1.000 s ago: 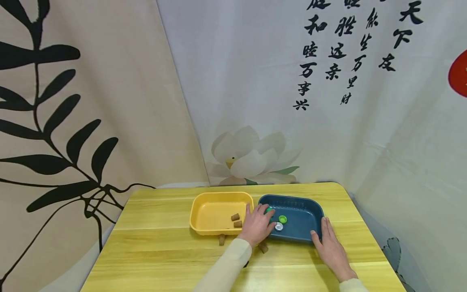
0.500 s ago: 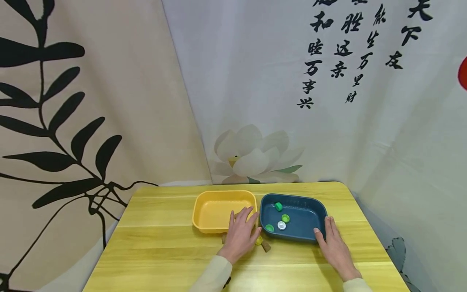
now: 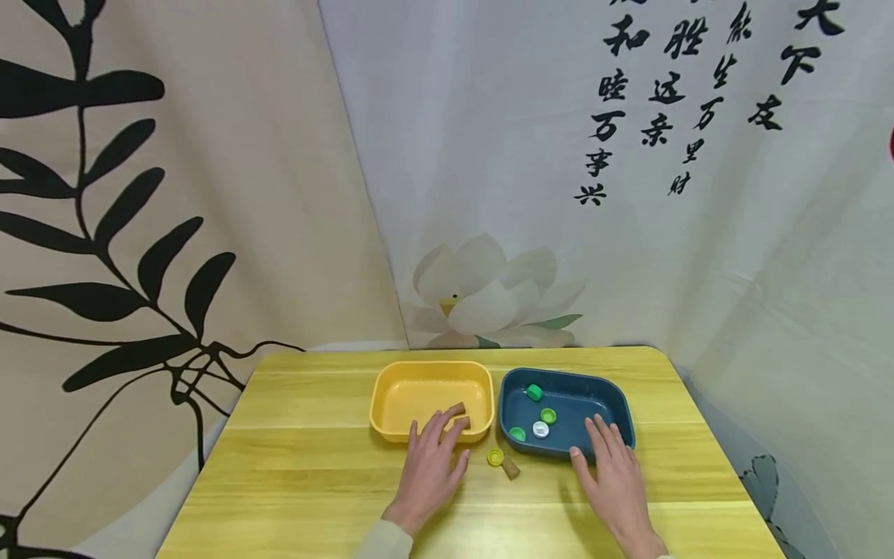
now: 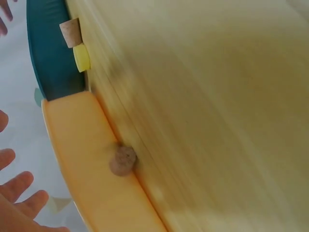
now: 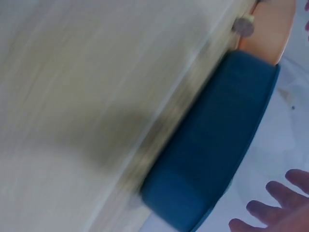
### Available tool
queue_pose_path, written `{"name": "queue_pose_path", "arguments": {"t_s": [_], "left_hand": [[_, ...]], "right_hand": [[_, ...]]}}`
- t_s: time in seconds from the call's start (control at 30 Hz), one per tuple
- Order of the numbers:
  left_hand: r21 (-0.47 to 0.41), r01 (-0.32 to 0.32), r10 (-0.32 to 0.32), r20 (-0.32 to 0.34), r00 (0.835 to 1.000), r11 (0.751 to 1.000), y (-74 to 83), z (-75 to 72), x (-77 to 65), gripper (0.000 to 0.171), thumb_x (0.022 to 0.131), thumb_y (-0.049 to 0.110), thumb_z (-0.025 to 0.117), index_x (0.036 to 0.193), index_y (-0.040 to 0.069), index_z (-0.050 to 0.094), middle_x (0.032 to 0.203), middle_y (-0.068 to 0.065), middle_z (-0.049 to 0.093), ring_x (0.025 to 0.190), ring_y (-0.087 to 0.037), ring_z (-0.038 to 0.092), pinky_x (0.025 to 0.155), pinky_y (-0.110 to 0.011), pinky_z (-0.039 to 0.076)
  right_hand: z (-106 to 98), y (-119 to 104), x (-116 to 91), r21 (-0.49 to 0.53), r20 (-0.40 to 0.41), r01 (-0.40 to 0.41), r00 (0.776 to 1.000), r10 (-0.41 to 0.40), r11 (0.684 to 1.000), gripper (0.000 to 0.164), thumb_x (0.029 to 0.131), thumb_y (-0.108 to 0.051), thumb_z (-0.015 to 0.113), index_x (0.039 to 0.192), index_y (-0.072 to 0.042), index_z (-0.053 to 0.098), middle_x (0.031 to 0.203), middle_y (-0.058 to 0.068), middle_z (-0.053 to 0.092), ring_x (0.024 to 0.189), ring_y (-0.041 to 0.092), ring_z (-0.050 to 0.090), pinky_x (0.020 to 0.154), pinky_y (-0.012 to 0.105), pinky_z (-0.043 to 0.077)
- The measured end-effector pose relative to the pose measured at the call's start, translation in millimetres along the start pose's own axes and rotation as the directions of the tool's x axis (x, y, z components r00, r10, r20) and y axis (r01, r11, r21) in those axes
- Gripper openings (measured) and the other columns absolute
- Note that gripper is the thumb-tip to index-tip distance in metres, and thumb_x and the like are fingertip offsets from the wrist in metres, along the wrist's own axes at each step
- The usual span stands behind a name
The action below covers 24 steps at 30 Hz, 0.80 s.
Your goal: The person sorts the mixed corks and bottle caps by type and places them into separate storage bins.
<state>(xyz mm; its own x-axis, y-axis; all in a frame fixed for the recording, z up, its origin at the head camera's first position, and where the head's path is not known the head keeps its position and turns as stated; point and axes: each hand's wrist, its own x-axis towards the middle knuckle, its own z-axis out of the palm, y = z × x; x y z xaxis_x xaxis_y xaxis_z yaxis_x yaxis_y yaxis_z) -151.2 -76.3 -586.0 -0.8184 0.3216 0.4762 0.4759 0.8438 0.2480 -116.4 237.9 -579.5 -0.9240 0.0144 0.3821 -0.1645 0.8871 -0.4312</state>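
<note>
My left hand (image 3: 427, 475) is open over the front rim of the yellow tray (image 3: 393, 437), fingers spread, holding nothing. Two brown corks (image 3: 461, 423) show in that tray beside its fingertips. Another cork (image 4: 123, 160) stands against the tray's outer front wall in the left wrist view, hidden behind the hand in the head view. My right hand (image 3: 615, 485) hovers open by the front right corner of the blue tray (image 3: 590, 396). Inside the blue tray lie green caps (image 3: 534, 392) and a white cap (image 3: 541, 429).
A yellow cap (image 3: 495, 457) and a cork (image 3: 511, 468) lie on the wooden table (image 3: 293, 466) just in front of where the two trays meet. A printed cloth (image 3: 489, 194) hangs behind the table.
My left hand has left the blue tray and moved left and back toward me at the yellow tray, uncovering the green caps. My right hand has come off the blue tray's right side.
</note>
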Motion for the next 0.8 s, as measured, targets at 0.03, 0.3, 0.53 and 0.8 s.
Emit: {"name": "queue_pose_path", "arguments": {"t_s": [0.03,0.3,0.53,0.8], "left_hand": [[0.000,0.010,-0.010,-0.001,1.000,1.000,-1.8,-1.9,-2.7,0.050,0.086,0.034,0.069,0.133,0.020,0.057,0.146,-0.006,0.044,0.132,-0.033,0.041,0.102,-0.069,0.026],[0.019,0.083,-0.083,0.005,0.997,0.996,-14.1,-12.7,-21.7,0.052,0.088,0.035,0.068,0.135,0.018,0.055,0.146,-0.007,0.044,0.135,-0.030,0.038,0.108,-0.064,0.021],[-0.001,0.120,-0.120,-0.022,0.993,0.993,-24.7,-18.9,-35.4,0.052,0.087,0.032,0.070,0.134,0.017,0.056,0.144,-0.009,0.046,0.134,-0.032,0.039,0.106,-0.065,0.023],[-0.011,0.192,-0.192,-0.030,0.981,0.981,-40.9,-25.1,-48.6,0.053,0.087,0.032,0.069,0.136,0.018,0.054,0.144,-0.009,0.046,0.134,-0.033,0.038,0.106,-0.066,0.021]], "right_hand": [[1,-6,-1,0.008,-0.011,0.020,1.000,-0.020,1.000,0.058,0.096,-0.041,0.058,0.141,-0.005,0.049,0.146,0.017,0.044,0.134,0.043,0.034,0.098,0.067,0.030],[11,-45,-10,0.049,-0.083,0.214,0.974,-0.209,0.976,0.051,0.089,-0.028,0.069,0.134,-0.006,0.057,0.137,0.010,0.054,0.126,0.034,0.047,0.096,0.059,0.039],[27,-69,-14,0.066,-0.042,0.302,0.953,-0.300,0.951,0.045,0.088,-0.026,0.070,0.129,-0.010,0.061,0.133,0.005,0.058,0.117,0.026,0.055,0.093,0.049,0.046],[48,-76,-16,0.022,0.082,0.246,0.966,-0.247,0.969,0.038,0.088,-0.031,0.071,0.123,-0.017,0.066,0.128,0.003,0.060,0.114,0.026,0.057,0.088,0.050,0.049]]}}
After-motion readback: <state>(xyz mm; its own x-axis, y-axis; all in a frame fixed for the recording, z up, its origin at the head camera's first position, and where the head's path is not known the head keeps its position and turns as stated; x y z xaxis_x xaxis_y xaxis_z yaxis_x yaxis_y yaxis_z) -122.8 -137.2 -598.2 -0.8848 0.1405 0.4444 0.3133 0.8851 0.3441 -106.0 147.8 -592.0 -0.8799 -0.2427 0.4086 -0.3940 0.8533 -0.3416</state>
